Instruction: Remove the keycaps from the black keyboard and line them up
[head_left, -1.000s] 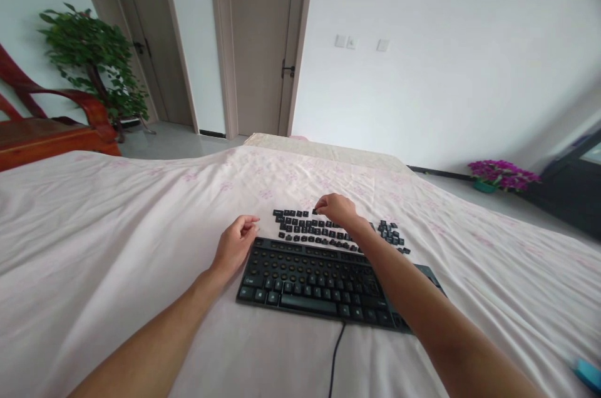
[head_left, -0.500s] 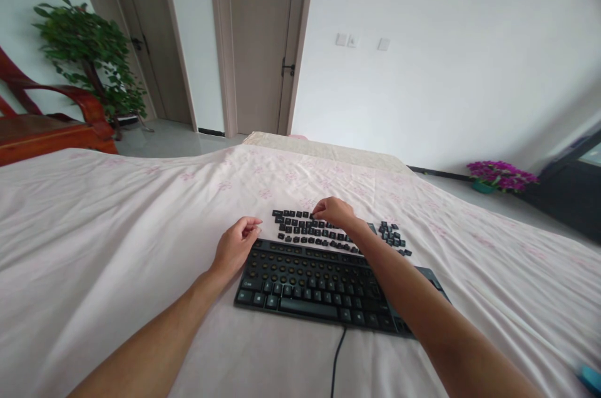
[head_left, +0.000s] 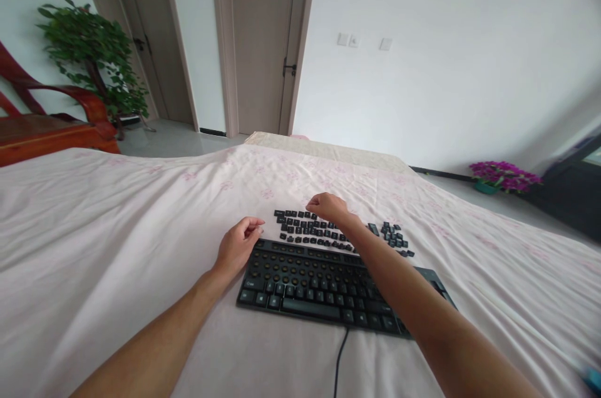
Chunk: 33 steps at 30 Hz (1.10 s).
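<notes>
A black keyboard point(head_left: 319, 285) lies on a pale pink bedsheet point(head_left: 117, 229), with many of its keys removed in the upper rows. Several loose black keycaps point(head_left: 310, 232) are laid out in rows just beyond it, and a smaller cluster of keycaps point(head_left: 393, 236) sits to the right. My right hand point(head_left: 328, 208) reaches over the keycap rows with its fingertips pinched together at the far row; what they hold is too small to make out. My left hand point(head_left: 237, 246) rests at the keyboard's top left corner, fingers curled loosely.
The keyboard's cable point(head_left: 339, 360) runs toward me. A red wooden chair point(head_left: 51, 129) and a green plant point(head_left: 94, 60) stand at the far left, near two doors point(head_left: 258, 41). Purple flowers point(head_left: 502, 176) sit on the floor at right. A blue object point(head_left: 592, 379) shows at the bottom right corner.
My right hand has slid a little to the left along the far keycap row. The left hand has stayed by the keyboard corner.
</notes>
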Available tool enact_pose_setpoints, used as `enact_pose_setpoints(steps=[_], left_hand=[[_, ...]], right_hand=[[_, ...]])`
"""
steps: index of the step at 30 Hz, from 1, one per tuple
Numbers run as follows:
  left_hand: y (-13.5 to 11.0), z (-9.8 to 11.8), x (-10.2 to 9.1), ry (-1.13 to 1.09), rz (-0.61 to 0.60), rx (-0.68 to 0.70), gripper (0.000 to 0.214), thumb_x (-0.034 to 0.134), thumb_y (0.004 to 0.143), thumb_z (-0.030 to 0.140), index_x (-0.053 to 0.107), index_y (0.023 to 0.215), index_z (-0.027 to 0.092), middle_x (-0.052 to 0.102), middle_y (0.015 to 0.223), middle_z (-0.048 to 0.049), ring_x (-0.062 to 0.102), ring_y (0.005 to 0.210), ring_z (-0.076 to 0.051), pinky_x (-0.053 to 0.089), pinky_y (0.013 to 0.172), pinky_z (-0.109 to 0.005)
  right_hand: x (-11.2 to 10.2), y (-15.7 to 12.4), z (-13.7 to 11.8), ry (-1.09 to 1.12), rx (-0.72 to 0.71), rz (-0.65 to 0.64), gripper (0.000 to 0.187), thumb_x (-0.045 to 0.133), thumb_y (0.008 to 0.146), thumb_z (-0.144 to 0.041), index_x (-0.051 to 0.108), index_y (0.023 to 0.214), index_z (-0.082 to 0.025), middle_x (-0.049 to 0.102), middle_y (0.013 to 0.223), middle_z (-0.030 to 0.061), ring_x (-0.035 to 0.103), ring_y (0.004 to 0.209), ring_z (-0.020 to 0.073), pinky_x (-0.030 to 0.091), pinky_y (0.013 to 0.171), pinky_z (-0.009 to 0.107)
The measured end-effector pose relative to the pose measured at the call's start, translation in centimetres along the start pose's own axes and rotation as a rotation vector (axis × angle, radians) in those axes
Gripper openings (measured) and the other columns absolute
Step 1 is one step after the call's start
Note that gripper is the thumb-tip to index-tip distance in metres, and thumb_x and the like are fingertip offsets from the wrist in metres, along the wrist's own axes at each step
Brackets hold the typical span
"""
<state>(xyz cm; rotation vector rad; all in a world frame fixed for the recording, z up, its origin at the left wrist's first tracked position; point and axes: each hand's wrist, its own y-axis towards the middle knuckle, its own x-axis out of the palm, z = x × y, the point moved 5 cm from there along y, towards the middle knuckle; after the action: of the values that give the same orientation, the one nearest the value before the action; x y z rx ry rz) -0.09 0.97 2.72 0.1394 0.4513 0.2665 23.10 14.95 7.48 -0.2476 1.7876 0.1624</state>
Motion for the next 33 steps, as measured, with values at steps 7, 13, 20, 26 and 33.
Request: enact_pose_setpoints(steps=[7, 13, 20, 26, 33], left_hand=[[0.0, -0.3, 0.0, 0.004, 0.004, 0.014, 0.027, 0.053, 0.081, 0.035, 0.065, 0.101, 0.021, 0.069, 0.090, -0.0032, 0.063, 0.079, -0.017, 0.048, 0.075, -0.027], [0.1, -0.2, 0.0, 0.009, 0.010, 0.019, 0.027, 0.053, 0.081, 0.035, 0.065, 0.100, 0.021, 0.069, 0.091, -0.0034, 0.063, 0.081, -0.017, 0.048, 0.077, -0.028], [0.1, -0.3, 0.0, 0.009, 0.014, 0.020, 0.026, 0.053, 0.080, 0.034, 0.066, 0.099, 0.022, 0.070, 0.091, -0.0028, 0.064, 0.080, -0.017, 0.048, 0.077, -0.028], [0.1, -0.4, 0.1, 0.014, -0.002, 0.010, 0.027, 0.052, 0.081, 0.035, 0.064, 0.100, 0.021, 0.069, 0.091, -0.0034, 0.063, 0.081, -0.018, 0.048, 0.077, -0.028], [0.0, -0.1, 0.0, -0.001, 0.015, 0.006, 0.027, 0.053, 0.080, 0.034, 0.065, 0.099, 0.021, 0.070, 0.091, -0.0039, 0.064, 0.082, -0.018, 0.048, 0.077, -0.028]], right_hand=[[0.8, 0.3, -0.6, -0.030, -0.004, -0.041, 0.020, 0.064, 0.070, -0.034, 0.074, 0.084, -0.027, 0.071, 0.084, 0.0030, 0.063, 0.081, 0.0187, 0.042, 0.069, 0.026], [1.0, 0.2, -0.4, -0.037, 0.003, -0.048, 0.019, 0.063, 0.070, -0.034, 0.074, 0.085, -0.028, 0.071, 0.084, 0.0025, 0.063, 0.082, 0.0195, 0.042, 0.069, 0.026], [0.9, 0.1, -0.4, -0.038, -0.002, -0.041, 0.020, 0.063, 0.069, -0.037, 0.074, 0.083, -0.028, 0.071, 0.081, 0.0025, 0.064, 0.081, 0.0199, 0.042, 0.067, 0.026], [0.9, 0.5, -1.0, -0.037, -0.020, -0.023, 0.022, 0.059, 0.073, -0.039, 0.073, 0.085, -0.028, 0.071, 0.084, 0.0032, 0.063, 0.082, 0.0194, 0.042, 0.067, 0.026], [1.6, 0.6, -1.7, -0.055, -0.013, -0.033, 0.023, 0.063, 0.070, -0.041, 0.074, 0.085, -0.027, 0.071, 0.084, 0.0041, 0.064, 0.082, 0.0209, 0.044, 0.070, 0.028]])
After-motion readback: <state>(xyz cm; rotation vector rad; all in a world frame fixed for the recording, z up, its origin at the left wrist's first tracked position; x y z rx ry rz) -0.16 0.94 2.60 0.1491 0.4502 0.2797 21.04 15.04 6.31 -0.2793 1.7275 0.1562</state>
